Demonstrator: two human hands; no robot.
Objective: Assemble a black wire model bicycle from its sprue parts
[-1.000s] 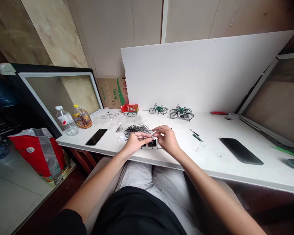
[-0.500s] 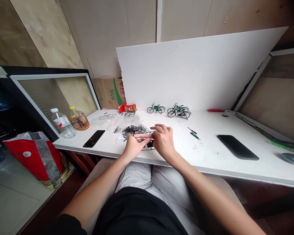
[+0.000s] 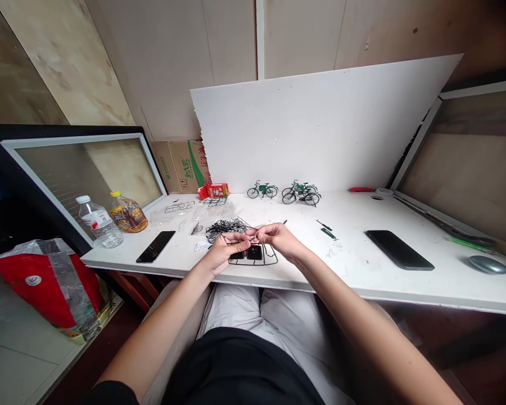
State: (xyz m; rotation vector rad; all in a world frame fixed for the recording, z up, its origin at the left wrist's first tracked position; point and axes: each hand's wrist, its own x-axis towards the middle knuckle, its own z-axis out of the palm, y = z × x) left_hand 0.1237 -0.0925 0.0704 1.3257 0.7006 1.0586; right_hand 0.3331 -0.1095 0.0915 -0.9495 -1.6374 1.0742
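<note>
My left hand (image 3: 224,251) is closed, its thumb and fingers pinching at the top edge of a black plastic parts frame (image 3: 255,263). The frame hangs or lies just below my fingers, with dark block-like pieces in it. My right hand (image 3: 280,238) meets the left one, thumb and forefinger pressed together on something tiny that I cannot make out. Right behind the hands lies a pile of black plastic parts (image 3: 225,228). A small printed paper (image 3: 201,246) sits left of it.
Several model bicycles (image 3: 262,190) stand at the back. A small screwdriver (image 3: 324,224) and a green strip (image 3: 329,233) lie to the right, beyond them a black phone (image 3: 398,250) and a mouse (image 3: 488,264). Another phone (image 3: 156,246) and two bottles (image 3: 129,214) are on the left.
My right hand has turned and lowered, its raised fingers now folded in toward the left hand. More of the parts frame shows below the hands. The camera view has shifted slightly.
</note>
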